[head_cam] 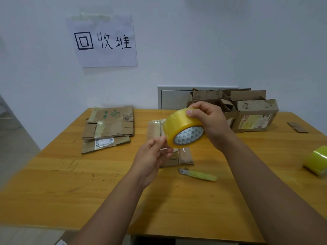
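Note:
My right hand (210, 124) grips a roll of yellow-clear packing tape (182, 129) and holds it above the wooden table (70, 183), thumb on the roll's outer face. My left hand (152, 154) pinches at the roll's lower left edge, where the tape's loose end seems to be. Under both hands lies a flattened cardboard box (184, 157), mostly hidden by them.
A small cutter wrapped in tape (198, 174) lies just right of the flat box. A pile of flattened cartons (108, 128) sits at the back left, several open boxes (247, 110) at the back right. A second tape roll (316, 160) is at the right edge. A handwritten paper sign (104, 41) hangs on the wall.

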Demonstrator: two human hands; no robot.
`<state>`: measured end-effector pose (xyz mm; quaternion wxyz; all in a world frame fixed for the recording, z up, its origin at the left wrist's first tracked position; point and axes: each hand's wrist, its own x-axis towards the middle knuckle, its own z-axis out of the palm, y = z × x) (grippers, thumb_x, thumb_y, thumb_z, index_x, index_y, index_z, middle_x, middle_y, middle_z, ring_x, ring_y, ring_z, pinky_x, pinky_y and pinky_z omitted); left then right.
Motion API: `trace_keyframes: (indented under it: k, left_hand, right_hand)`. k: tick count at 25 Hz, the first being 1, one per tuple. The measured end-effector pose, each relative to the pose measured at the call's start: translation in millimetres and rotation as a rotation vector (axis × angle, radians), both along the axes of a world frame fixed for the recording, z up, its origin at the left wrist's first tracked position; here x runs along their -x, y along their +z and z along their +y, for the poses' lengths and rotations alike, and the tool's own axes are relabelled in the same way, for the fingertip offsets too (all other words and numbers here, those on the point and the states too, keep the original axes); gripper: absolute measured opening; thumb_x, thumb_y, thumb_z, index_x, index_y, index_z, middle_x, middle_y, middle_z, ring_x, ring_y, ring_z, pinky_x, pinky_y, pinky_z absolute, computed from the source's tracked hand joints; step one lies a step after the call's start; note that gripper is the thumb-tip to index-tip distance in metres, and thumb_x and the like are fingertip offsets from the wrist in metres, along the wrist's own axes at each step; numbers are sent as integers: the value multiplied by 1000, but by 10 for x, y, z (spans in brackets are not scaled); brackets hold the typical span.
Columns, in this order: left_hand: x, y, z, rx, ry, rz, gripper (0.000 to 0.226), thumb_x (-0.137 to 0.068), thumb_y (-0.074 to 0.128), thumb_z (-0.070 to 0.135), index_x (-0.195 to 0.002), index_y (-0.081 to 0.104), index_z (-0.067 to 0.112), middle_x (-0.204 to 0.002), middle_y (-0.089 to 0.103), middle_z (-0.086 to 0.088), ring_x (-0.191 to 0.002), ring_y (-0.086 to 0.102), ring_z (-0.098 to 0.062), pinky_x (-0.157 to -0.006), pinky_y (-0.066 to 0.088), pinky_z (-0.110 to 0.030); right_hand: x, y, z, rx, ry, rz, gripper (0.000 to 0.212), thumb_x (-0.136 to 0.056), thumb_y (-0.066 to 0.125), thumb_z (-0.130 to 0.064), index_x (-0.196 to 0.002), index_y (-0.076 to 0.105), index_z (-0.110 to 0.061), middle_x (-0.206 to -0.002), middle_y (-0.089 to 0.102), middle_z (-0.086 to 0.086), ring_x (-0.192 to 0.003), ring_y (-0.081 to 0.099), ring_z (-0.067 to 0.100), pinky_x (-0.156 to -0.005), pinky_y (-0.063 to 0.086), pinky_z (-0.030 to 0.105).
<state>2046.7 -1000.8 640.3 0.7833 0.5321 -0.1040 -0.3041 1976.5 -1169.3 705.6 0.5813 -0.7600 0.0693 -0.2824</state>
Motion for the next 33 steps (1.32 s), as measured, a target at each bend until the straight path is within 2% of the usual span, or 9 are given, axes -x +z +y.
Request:
trace_keyframes:
  k: [3, 6, 9, 11, 14, 19, 23, 28, 33]
  left_hand:
    - [-74, -4, 18, 19, 8, 75, 12, -96, 58, 14, -94, 67, 6, -81, 66, -6, -72, 66, -14, -65, 58, -24]
    - [-120, 19, 0, 33, 31, 159, 15, -95, 61, 15, -88, 67, 5, -73, 64, -7, -67, 64, -16, -63, 58, -26]
    - [-211, 27, 1, -28, 87, 70, 14, -96, 60, 14, -87, 64, 3, -68, 59, -6, -59, 58, -12, -58, 55, -21]
    - [-354, 22, 94, -101, 152, -48, 13, -97, 58, 12, -88, 63, 4, -69, 56, -5, -57, 53, -10, -57, 51, -21]
    - [-534, 8, 289, -219, 211, -162, 13, -96, 61, 13, -91, 66, 3, -69, 60, -2, -60, 54, -10, -58, 50, -21]
    - [-471, -171, 325, -391, 180, -212, 20, -94, 65, 20, -84, 68, 3, -68, 63, -5, -62, 55, -15, -60, 49, -26]
    - [-428, -273, 322, -494, 256, -302, 25, -92, 67, 22, -75, 65, 5, -67, 64, -6, -62, 56, -15, -61, 50, -29]
    - [-426, -307, 329, -546, 249, -323, 24, -94, 64, 21, -76, 65, 6, -68, 63, -6, -64, 55, -15, -61, 49, -29]
    - [-463, -296, 332, -567, 279, -302, 27, -93, 65, 27, -79, 65, 4, -71, 65, -7, -64, 57, -17, -61, 51, -29]
  right_hand:
    - [-21, -41, 8, -30, -8, -5, 20, -77, 67, -36, -87, 68, -19, -83, 64, -6, -74, 63, 8, -64, 52, 26]
    - [-45, -60, 28, -12, 9, -19, 21, -76, 67, -37, -88, 68, -20, -83, 64, -7, -75, 63, 8, -63, 52, 23]
    - [-100, -84, 57, -3, -15, -5, 23, -78, 67, -39, -91, 68, -20, -92, 63, 3, -81, 63, 15, -66, 53, 29]
    - [-99, -99, 9, 129, -116, 47, 24, -81, 71, -39, -93, 68, -19, -92, 62, 4, -84, 60, 19, -71, 50, 35]
    - [-50, -181, -109, 563, -252, 204, 24, -86, 70, -37, -100, 65, -19, -87, 56, -8, -80, 51, 11, -68, 43, 30]
    - [0, -281, -49, 757, -255, 419, 34, -87, 63, -48, -111, 62, -23, -94, 54, -7, -92, 51, 15, -83, 45, 40]
    - [-4, -335, -36, 841, -225, 446, 28, -87, 60, -49, -102, 61, -26, -83, 52, -12, -87, 52, 16, -79, 37, 34]
    - [-32, -438, -90, 996, -252, 601, 42, -90, 51, -57, -117, 61, -25, -108, 64, -2, -104, 54, 20, -91, 38, 39]
    - [-70, -468, -38, 1062, -227, 610, 47, -93, 43, -62, -120, 59, -26, -111, 63, -2, -110, 53, 21, -95, 38, 41]
